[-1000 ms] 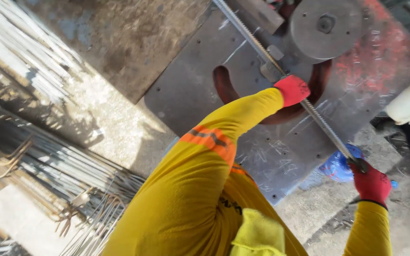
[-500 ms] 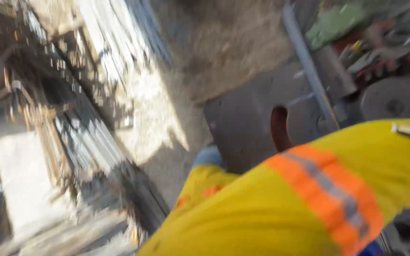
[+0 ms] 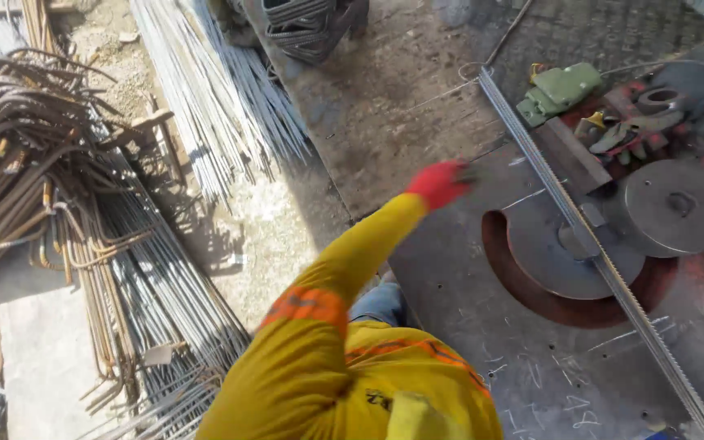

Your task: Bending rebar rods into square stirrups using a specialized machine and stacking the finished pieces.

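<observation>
While the ribbed steel bar [image 3: 596, 253] is lying across the metal counter [image 3: 450, 277] of the bending machine, its long axis is running from the upper middle down toward the lower right corner, passing over the round bending disc [image 3: 568, 261]. A red-gloved left hand [image 3: 440, 182] is hovering over the counter, to the left of the bar and apart from it. Its fingers are blurred, so I cannot tell if they are together or apart. No right hand is showing. A pair of green gloves [image 3: 560, 88] is lying beyond the bar, and bundles of rebar [image 3: 205, 90] are resting on the ground at left.
</observation>
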